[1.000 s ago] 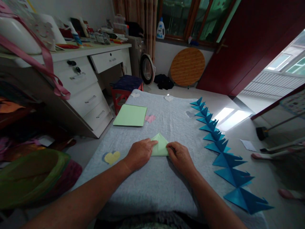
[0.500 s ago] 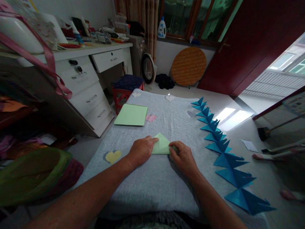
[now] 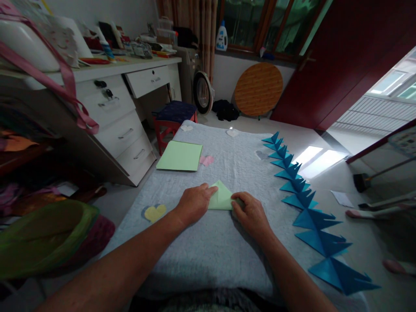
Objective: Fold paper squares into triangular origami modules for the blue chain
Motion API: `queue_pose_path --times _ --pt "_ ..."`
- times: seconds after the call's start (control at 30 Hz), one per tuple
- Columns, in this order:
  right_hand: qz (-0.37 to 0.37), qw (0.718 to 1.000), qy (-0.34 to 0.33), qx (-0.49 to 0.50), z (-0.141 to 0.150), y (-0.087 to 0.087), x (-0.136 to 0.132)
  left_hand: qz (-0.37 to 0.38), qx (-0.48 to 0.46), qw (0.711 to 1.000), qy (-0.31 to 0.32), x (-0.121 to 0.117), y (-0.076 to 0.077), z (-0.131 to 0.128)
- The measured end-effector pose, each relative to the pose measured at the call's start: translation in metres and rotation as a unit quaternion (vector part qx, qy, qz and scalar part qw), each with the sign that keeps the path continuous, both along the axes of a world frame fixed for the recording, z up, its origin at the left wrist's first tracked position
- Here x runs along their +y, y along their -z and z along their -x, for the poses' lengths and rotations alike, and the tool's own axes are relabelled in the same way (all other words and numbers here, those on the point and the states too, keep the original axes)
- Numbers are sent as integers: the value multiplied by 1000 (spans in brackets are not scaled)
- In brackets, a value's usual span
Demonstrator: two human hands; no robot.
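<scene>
A light green paper [image 3: 222,199], folded to a triangle with its peak pointing away from me, lies flat on the cloth. My left hand [image 3: 196,200] covers its left corner, fingers closed and pressed down on it. At the right corner, my right hand [image 3: 249,210] grips the paper between thumb and bent fingers. Both corners are hidden under the hands. Beyond my left hand rests a stack of square green paper sheets [image 3: 180,156]. Along the right side of the cloth runs a row of several folded blue paper cranes [image 3: 300,195].
A pale blue cloth [image 3: 208,251] with heart patches covers the table. To the left stand a white drawer desk [image 3: 120,125], a red stool [image 3: 175,115] and a green-lined bin [image 3: 48,238]. A round wooden tabletop [image 3: 259,89] leans against the far wall.
The whole view has shifted very slightly. Both hands keep their places on the folded green paper, and no fold visibly differs.
</scene>
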State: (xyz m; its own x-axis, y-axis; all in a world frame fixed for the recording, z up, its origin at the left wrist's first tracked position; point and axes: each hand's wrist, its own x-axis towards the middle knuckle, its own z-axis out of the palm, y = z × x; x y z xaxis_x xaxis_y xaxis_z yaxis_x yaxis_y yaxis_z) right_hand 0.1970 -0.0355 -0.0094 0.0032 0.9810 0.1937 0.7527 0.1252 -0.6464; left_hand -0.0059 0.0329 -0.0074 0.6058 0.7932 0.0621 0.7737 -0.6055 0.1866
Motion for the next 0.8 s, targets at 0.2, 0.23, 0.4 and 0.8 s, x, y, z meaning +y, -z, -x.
queue_pose_path --times 0.2,0.23,0.4,0.8 --pt "5 1000 3 -4 0 -1 0 54 31 998 -16 1 -7 -2" --pt "5 1000 3 -4 0 -1 0 57 32 998 -19 2 -7 -2" --pt "8 1000 3 -5 1 -1 0 58 32 998 -23 1 -7 -3" --pt "5 1000 -6 -17 0 0 0 46 30 998 -23 1 -5 -2"
